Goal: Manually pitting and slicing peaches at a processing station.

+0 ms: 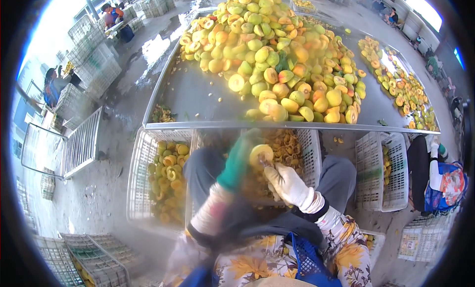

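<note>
I see my left hand (237,156), in a green glove and motion-blurred, with its fingers wrapped around a yellow peach half (261,155), held above the middle basket (310,153) between my knees. My right hand (286,182), in a white glove, is clenched on a small tool (267,164) touching the fruit's underside. Behind, the metal table (198,96) carries a heap of peaches (277,54). The left basket (141,178) holds cut halves.

Wet grey concrete floor (99,188) spreads under bright daylight, white plastic crates (94,74) stacked along the far left, other workers seated beyond the metal table (198,96).
</note>
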A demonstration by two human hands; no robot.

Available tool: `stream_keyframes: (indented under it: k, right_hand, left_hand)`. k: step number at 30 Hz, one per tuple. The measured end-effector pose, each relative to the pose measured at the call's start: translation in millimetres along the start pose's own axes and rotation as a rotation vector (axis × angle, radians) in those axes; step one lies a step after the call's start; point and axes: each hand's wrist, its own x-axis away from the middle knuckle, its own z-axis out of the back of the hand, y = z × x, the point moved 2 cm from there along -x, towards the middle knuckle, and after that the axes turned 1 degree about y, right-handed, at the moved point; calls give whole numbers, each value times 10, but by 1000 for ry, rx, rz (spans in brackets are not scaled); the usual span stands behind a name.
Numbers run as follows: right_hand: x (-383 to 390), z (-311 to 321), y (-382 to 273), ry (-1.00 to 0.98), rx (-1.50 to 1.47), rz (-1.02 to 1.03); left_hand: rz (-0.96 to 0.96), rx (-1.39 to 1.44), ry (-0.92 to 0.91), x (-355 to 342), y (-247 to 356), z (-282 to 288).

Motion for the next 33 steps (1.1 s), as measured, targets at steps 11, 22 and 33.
stream_keyframes:
  k: [11, 22, 33]
  right_hand:
    - [119, 17, 1, -467, -1169, -489]
    - [117, 113, 1301, 47, 941, -93]
    - [-148, 56, 1584, 10, 592, -110]
  left_hand:
    - [230, 239, -162, 59, -191, -207]
    - [-10, -1496, -101, -689, 389, 1790]
    - [-74, -1353, -270, -2823, -865, 470]
